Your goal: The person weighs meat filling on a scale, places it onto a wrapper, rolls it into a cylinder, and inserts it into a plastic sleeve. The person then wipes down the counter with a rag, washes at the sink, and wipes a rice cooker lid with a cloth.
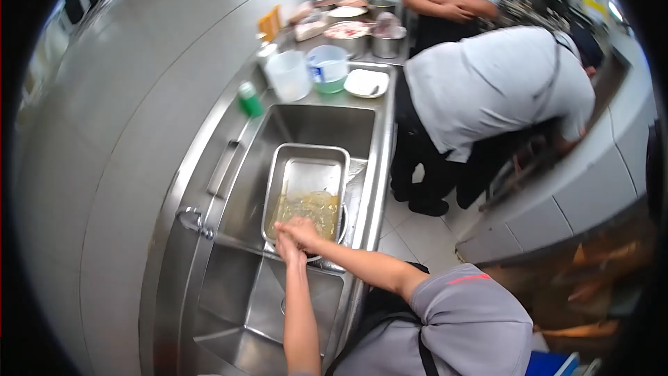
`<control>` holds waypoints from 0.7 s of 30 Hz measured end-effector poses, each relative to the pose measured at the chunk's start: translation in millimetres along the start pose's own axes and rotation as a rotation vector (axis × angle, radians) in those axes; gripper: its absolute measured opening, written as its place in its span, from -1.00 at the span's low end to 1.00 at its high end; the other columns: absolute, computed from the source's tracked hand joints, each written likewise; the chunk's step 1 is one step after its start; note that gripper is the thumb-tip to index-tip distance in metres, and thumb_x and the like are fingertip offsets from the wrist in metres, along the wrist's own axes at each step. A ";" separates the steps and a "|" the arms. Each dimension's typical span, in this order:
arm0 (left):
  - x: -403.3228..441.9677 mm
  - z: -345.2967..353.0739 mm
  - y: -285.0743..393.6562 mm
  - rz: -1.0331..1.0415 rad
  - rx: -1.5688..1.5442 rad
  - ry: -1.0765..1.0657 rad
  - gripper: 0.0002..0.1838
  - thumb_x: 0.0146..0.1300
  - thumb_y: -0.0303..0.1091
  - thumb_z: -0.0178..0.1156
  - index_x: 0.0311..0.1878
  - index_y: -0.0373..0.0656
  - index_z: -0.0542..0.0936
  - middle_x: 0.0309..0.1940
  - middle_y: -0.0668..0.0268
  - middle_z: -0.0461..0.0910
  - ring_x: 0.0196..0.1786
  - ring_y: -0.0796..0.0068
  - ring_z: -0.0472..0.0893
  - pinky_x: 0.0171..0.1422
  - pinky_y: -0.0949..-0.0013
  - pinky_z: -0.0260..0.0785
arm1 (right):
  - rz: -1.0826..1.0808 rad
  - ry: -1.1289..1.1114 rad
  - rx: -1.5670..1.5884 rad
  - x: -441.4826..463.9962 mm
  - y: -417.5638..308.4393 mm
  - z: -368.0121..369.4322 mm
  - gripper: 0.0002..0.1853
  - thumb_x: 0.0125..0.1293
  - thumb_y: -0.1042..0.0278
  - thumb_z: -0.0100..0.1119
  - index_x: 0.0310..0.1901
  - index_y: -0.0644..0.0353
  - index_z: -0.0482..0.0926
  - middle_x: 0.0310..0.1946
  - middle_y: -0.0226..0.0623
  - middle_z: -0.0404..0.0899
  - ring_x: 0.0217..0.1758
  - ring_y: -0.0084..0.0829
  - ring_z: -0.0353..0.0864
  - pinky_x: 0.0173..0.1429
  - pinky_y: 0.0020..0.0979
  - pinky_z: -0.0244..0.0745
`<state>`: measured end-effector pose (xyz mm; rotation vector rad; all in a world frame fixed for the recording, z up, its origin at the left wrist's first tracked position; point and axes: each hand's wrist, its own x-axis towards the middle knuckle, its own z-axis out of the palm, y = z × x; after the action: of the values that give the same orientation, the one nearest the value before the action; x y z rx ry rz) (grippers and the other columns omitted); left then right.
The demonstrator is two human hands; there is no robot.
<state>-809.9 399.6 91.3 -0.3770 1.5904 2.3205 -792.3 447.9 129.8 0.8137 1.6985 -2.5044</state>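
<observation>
My left hand (287,246) and my right hand (300,232) are pressed together above the near end of a rectangular metal pan (342,156). The fingers of both look closed, the right lying across the left. Whatever they may hold between them is hidden. Inside the pan, a yellowish, cloudy liquid (313,207) with pale bits covers the nearer half, while the far part of its bottom shows bare metal. The pan rests in the far basin of a steel double sink (327,120). Part of a round metal rim (344,223) shows beneath its right side.
A faucet (195,221) stands on the sink's left edge. Beyond the basin are a green bottle (250,101), plastic tubs (289,76), a white dish (367,83) and metal pots (348,40). One person (494,90) bends over at the right; another (449,0) stands behind, arms folded.
</observation>
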 end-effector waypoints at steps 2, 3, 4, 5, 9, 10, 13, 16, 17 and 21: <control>-30.8 -14.5 17.1 0.001 -0.107 -0.033 -0.51 0.42 0.13 -0.13 0.10 -0.10 0.41 -0.06 0.15 0.53 -0.07 0.30 0.59 0.08 0.23 0.49 | -0.249 0.109 -0.113 -10.9 9.4 8.7 -0.60 0.08 0.03 0.41 -0.28 0.22 0.57 -0.44 -0.26 0.59 -0.26 -0.44 0.57 -0.15 -0.31 0.50; -38.1 -26.3 19.7 -0.173 -0.382 -0.101 -0.66 0.42 -0.13 -0.03 0.12 -0.12 0.41 -0.07 0.09 0.54 -0.09 0.23 0.60 0.05 0.22 0.51 | -0.480 0.122 -0.231 -11.1 20.3 10.3 -0.68 0.09 0.15 0.37 -0.26 0.22 0.57 -0.36 -0.17 0.63 -0.21 -0.33 0.61 -0.07 -0.32 0.48; -24.4 -50.9 9.3 -0.171 -0.352 -0.110 -0.66 0.42 -0.13 -0.03 0.12 -0.12 0.41 -0.07 0.09 0.54 -0.09 0.23 0.60 0.05 0.22 0.51 | -0.483 0.134 -0.201 -18.5 17.5 11.8 -0.68 0.09 0.15 0.37 -0.26 0.22 0.57 -0.36 -0.17 0.63 -0.21 -0.33 0.61 -0.07 -0.32 0.48; -2.0 -77.4 -3.9 -0.167 -0.493 -0.249 -0.64 0.41 -0.16 -0.05 0.16 -0.12 0.38 0.01 0.14 0.49 0.01 0.29 0.52 0.18 0.19 0.39 | -0.519 0.022 -0.213 -31.1 15.0 16.5 -0.71 0.11 0.18 0.35 -0.26 0.20 0.56 -0.33 -0.17 0.63 -0.19 -0.29 0.61 -0.04 -0.31 0.48; -37.1 -101.1 17.7 0.184 -0.487 -0.110 -0.72 0.36 -0.31 0.01 0.09 -0.16 0.42 -0.08 0.12 0.51 -0.05 0.25 0.55 0.11 0.16 0.44 | -0.498 -0.034 -0.033 -55.5 38.2 51.0 -0.85 0.19 0.32 0.23 -0.29 0.19 0.54 -0.35 -0.16 0.60 -0.19 -0.31 0.60 -0.01 -0.28 0.48; -55.7 -92.7 30.1 0.368 -0.424 0.031 -0.76 0.34 -0.37 0.05 0.03 -0.18 0.45 -0.16 0.08 0.55 -0.13 0.19 0.60 0.02 0.16 0.52 | -0.377 0.046 0.118 -53.6 46.6 64.7 -0.89 0.19 0.37 0.21 -0.30 0.19 0.54 -0.35 -0.17 0.58 -0.21 -0.34 0.59 -0.02 -0.27 0.49; -118.8 -61.4 55.2 0.917 0.401 0.410 -0.88 0.01 -0.65 -0.04 -0.45 -0.24 0.47 -0.35 0.21 0.53 -0.21 0.32 0.55 -0.01 0.31 0.40 | 0.384 -0.589 0.664 -41.2 50.7 64.1 -0.76 0.22 0.50 0.18 -0.08 0.14 0.45 -0.30 -0.22 0.53 -0.21 -0.40 0.57 -0.07 -0.31 0.52; -159.7 -76.8 66.2 1.208 0.885 0.226 -0.88 -0.15 -0.62 -0.01 -0.68 -0.19 0.40 -0.43 0.24 0.49 -0.23 0.26 0.51 -0.04 0.31 0.31 | 0.633 -1.161 0.291 -59.7 5.2 60.4 -0.56 0.30 0.56 0.13 0.18 0.08 0.29 -0.23 -0.33 0.52 -0.25 -0.49 0.57 -0.15 -0.44 0.57; -164.7 -87.7 67.1 1.282 1.006 0.109 -0.88 -0.20 -0.57 0.08 -0.72 -0.16 0.38 -0.45 0.28 0.48 -0.25 0.29 0.50 -0.06 0.30 0.27 | 0.662 -1.323 0.150 -52.6 7.9 67.3 -0.53 0.30 0.55 0.12 0.22 0.08 0.27 -0.24 -0.36 0.50 -0.26 -0.53 0.55 -0.17 -0.48 0.56; -178.8 -124.1 56.8 1.388 1.355 -0.199 -0.89 -0.19 -0.43 0.17 -0.66 -0.06 0.41 -0.47 0.33 0.47 -0.19 0.32 0.52 0.05 0.24 0.29 | 0.748 -1.709 -0.524 -57.0 15.7 104.7 -0.58 0.31 0.56 0.05 0.20 0.13 0.36 -0.33 -0.45 0.45 -0.29 -0.62 0.49 -0.23 -0.54 0.49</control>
<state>-662.0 246.6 164.1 1.5611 3.2168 0.8995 -781.4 334.8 169.2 -0.5828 0.8867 -1.1525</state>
